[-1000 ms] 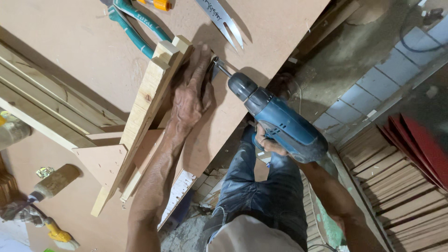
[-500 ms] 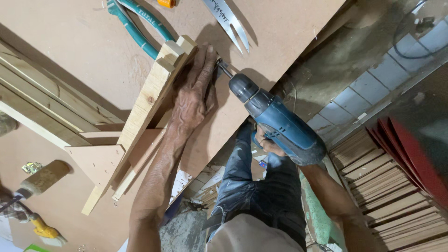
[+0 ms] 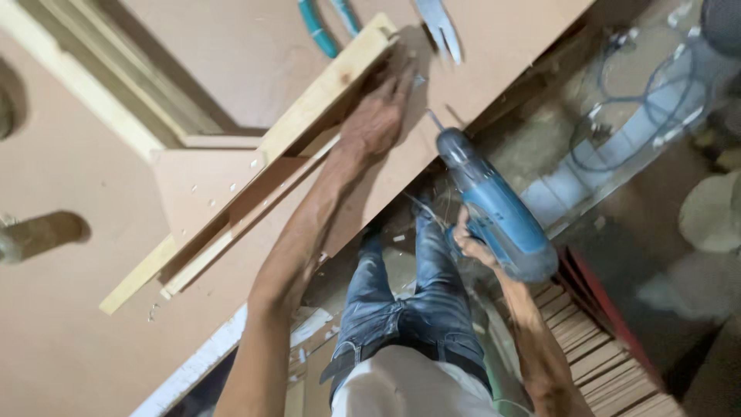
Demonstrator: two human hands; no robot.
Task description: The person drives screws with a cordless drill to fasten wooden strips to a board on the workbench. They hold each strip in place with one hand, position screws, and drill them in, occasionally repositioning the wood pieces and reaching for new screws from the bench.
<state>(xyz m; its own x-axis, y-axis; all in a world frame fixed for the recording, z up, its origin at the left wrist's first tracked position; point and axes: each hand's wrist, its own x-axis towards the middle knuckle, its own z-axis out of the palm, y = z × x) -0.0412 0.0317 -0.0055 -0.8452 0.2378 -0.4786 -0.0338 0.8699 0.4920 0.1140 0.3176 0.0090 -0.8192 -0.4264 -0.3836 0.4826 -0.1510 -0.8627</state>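
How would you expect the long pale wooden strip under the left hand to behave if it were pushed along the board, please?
The wooden strip looks stiff and straight, so it would probably slide rather than bend. Its flat faces make rolling unlikely. With the left hand pressing it, it likely stays put.

free: bare table (image 3: pixel 231 46) beyond wooden strip (image 3: pixel 324 85) | blocked: pliers (image 3: pixel 316 27), metal snips (image 3: pixel 440 23) at far edge | tight: drill (image 3: pixel 494 208) beside table edge

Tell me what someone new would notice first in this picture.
The blue drill at centre right, gripped by the right hand, its bit just off the workbench edge. Up and left of it, the left hand presses flat on a long wooden strip lying slantwise across the bench.
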